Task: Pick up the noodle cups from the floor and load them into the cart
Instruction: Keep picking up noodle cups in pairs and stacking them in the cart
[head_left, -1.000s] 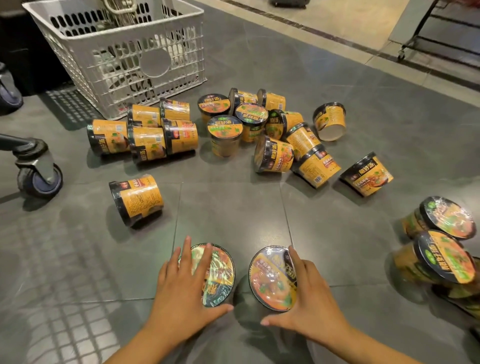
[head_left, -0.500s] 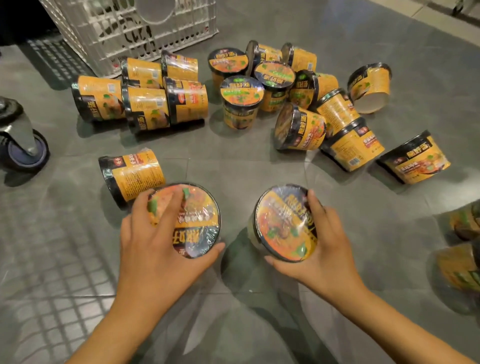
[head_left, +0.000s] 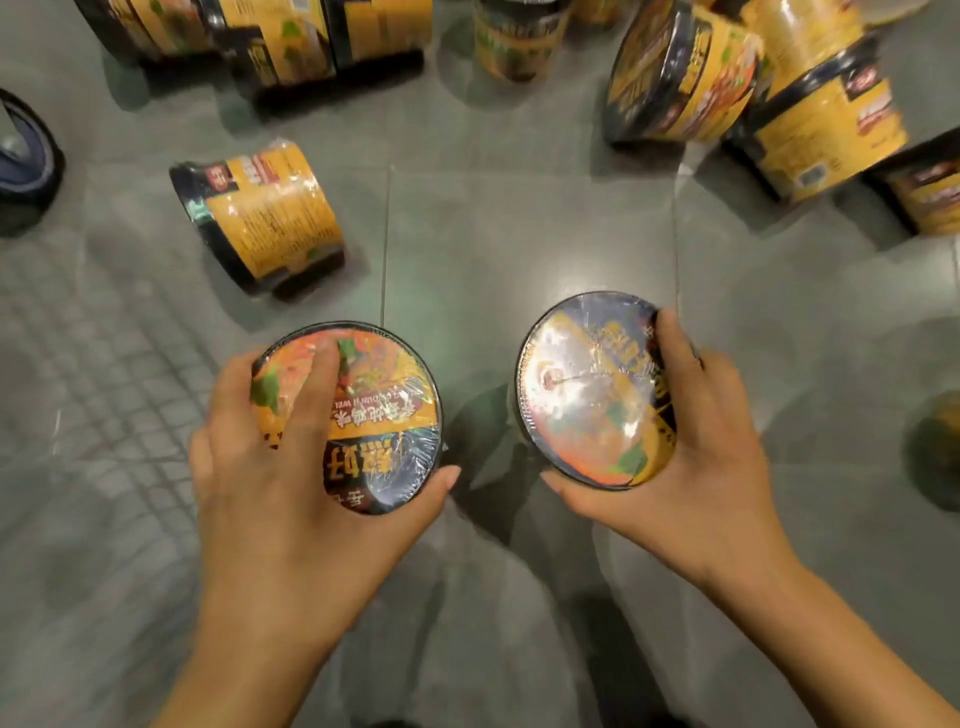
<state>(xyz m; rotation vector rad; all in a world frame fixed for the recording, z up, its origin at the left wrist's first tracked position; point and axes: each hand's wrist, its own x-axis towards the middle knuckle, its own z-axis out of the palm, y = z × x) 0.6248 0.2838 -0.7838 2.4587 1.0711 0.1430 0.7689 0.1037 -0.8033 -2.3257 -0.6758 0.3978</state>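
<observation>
My left hand (head_left: 270, 483) grips a noodle cup (head_left: 379, 415) from above, fingers across its shrink-wrapped lid and thumb under the near rim. My right hand (head_left: 696, 457) grips a second noodle cup (head_left: 587, 395) by its right side, the lid tilted toward the left. Both cups are lifted off the grey tiled floor. One orange-and-black cup (head_left: 260, 218) lies on its side ahead of my left hand. Several more cups lie along the top edge (head_left: 680, 73). The cart's basket is out of view.
A cart caster wheel (head_left: 26, 161) sits at the far left edge. Another cup (head_left: 935, 447) is blurred at the right edge. Bare grey floor tiles (head_left: 519, 234) lie between my hands and the pile.
Both hands have closed round their cups and lifted them off the floor. The view has dropped closer to the floor; the basket has left the frame.
</observation>
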